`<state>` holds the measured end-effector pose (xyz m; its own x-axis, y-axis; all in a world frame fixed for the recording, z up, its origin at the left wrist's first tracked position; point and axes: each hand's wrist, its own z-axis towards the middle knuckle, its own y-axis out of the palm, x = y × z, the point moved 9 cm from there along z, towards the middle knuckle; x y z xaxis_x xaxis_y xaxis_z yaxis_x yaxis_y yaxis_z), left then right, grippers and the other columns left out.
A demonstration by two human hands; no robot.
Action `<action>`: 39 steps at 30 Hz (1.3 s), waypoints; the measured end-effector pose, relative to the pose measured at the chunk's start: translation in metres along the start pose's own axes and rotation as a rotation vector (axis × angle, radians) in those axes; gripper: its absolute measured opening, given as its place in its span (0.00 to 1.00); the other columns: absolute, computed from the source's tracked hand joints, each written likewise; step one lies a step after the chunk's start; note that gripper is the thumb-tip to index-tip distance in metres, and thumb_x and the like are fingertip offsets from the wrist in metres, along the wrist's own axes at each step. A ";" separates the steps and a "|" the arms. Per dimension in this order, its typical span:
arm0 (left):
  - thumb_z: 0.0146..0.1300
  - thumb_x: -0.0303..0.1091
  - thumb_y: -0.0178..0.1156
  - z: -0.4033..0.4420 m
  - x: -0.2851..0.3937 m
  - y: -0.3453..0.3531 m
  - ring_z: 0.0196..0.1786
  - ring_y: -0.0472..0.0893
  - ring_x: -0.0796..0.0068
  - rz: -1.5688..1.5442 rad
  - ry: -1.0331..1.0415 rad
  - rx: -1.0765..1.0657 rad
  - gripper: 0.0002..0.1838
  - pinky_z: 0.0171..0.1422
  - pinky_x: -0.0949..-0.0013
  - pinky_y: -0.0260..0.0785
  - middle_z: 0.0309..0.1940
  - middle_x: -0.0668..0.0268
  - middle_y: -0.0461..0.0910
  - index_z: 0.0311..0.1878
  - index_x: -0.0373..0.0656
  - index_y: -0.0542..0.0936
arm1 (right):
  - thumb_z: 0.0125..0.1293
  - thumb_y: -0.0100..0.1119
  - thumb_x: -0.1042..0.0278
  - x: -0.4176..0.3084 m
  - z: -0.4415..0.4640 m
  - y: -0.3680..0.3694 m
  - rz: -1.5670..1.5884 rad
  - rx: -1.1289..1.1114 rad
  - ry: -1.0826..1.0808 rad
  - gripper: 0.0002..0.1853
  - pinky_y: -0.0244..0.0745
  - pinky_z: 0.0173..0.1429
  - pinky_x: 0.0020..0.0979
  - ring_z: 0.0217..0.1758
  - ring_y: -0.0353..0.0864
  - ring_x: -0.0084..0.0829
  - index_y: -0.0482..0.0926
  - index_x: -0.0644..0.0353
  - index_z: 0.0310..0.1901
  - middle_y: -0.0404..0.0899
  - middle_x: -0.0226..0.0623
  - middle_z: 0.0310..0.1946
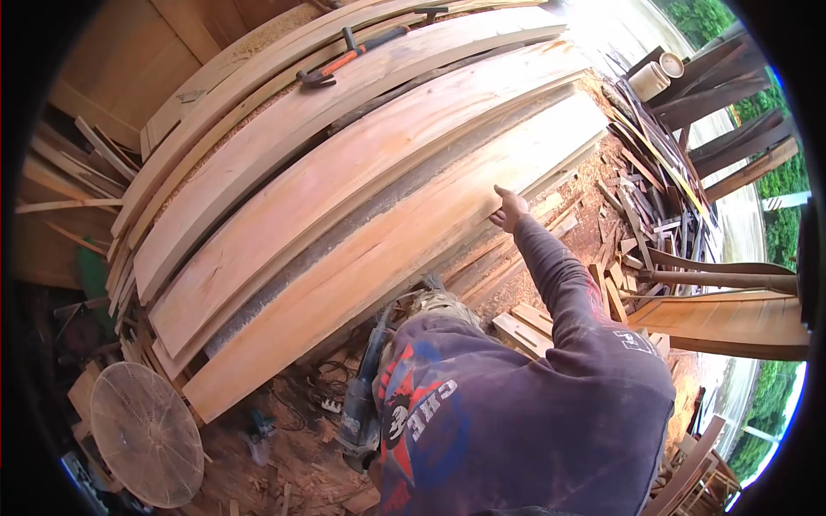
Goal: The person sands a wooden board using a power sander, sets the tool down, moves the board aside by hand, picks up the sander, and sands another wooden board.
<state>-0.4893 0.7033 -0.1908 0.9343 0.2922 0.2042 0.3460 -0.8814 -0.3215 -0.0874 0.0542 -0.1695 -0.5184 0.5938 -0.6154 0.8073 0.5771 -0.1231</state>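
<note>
My right hand (511,210) is stretched out over the near edge of a long pale wooden plank (361,284), fingers apart and holding nothing. Whether the fingertips touch the wood I cannot tell. At the left side of my body is a long, dark grey-blue power tool (363,396), partly covered by my shirt. My left hand is hidden behind my body, so what it holds does not show.
Several more planks (344,133) lie side by side beyond. An orange-handled hammer (353,58) rests on them. A round fan (148,434) stands at lower left. Scrap wood (641,228) is piled at right; shavings and cords cover the floor.
</note>
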 end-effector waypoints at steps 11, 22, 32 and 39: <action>0.56 0.27 0.61 0.004 0.051 0.034 0.14 0.71 0.73 0.098 0.052 -0.018 0.11 0.19 0.66 0.62 0.14 0.68 0.69 0.19 0.41 0.73 | 0.65 0.73 0.53 -0.051 -0.049 0.008 -1.040 0.037 -0.495 0.19 0.83 0.54 0.46 0.46 0.90 0.44 0.87 0.63 0.45 0.89 0.49 0.44; 0.56 0.27 0.61 -0.005 0.047 0.047 0.15 0.71 0.73 0.106 0.071 -0.012 0.11 0.19 0.66 0.62 0.14 0.68 0.70 0.19 0.40 0.74 | 0.29 0.84 0.29 0.141 -0.239 0.245 -1.966 -1.289 -1.781 0.80 0.38 0.79 0.79 0.86 0.35 0.67 0.43 0.40 0.85 0.34 0.64 0.83; 0.56 0.27 0.61 -0.015 0.022 0.043 0.15 0.71 0.73 0.029 0.030 0.021 0.10 0.19 0.66 0.63 0.14 0.67 0.70 0.20 0.39 0.75 | 0.26 0.83 0.28 0.130 -0.220 0.253 -2.002 -1.329 -1.847 0.81 0.49 0.75 0.72 0.84 0.45 0.64 0.46 0.39 0.84 0.46 0.62 0.81; 0.56 0.27 0.61 -0.016 0.012 0.036 0.15 0.72 0.73 0.035 -0.012 0.019 0.10 0.19 0.66 0.63 0.14 0.67 0.71 0.20 0.39 0.76 | 0.25 0.84 0.30 0.106 -0.212 0.240 -1.919 -1.349 -1.815 0.80 0.47 0.77 0.68 0.84 0.44 0.61 0.48 0.44 0.83 0.47 0.61 0.80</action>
<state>-0.4674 0.6688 -0.1850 0.9468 0.2660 0.1813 0.3146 -0.8840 -0.3459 -0.0088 0.3750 -0.0993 0.8471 -0.4746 -0.2390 -0.3406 -0.1397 -0.9298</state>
